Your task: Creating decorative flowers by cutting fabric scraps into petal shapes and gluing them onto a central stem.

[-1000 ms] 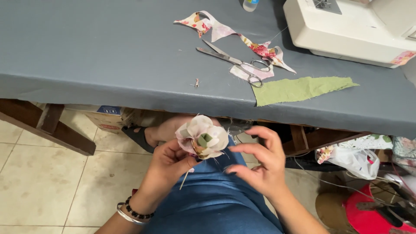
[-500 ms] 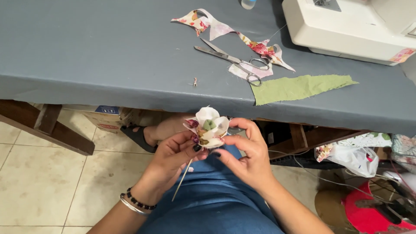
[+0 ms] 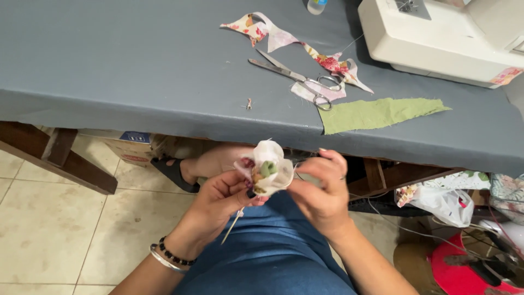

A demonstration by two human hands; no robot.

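Grey desk point(image 3: 136, 71) above carries scissors point(image 3: 297, 79) and fabric scraps. Below its edge, over the lap, the left hand point(image 3: 221, 199) pinches the fabric flower point(image 3: 266, 169); right hand point(image 3: 322, 188) fingers closed beside it, seemingly on thread. Stitching seems underway; pulling taut needs steadiness.

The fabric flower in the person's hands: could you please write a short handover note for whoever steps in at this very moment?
Left hand: pinches the base of the fabric flower above the lap, with a thin stick running down from it.
Right hand: closed beside the flower; what it grips cannot be seen.
On the grey table: scissors, floral scraps, a green fabric piece, and a white sewing machine at the far right.
Done: pale petals are gathered around a green centre.
Left: the flower is not yet set down; the green piece lies untouched.
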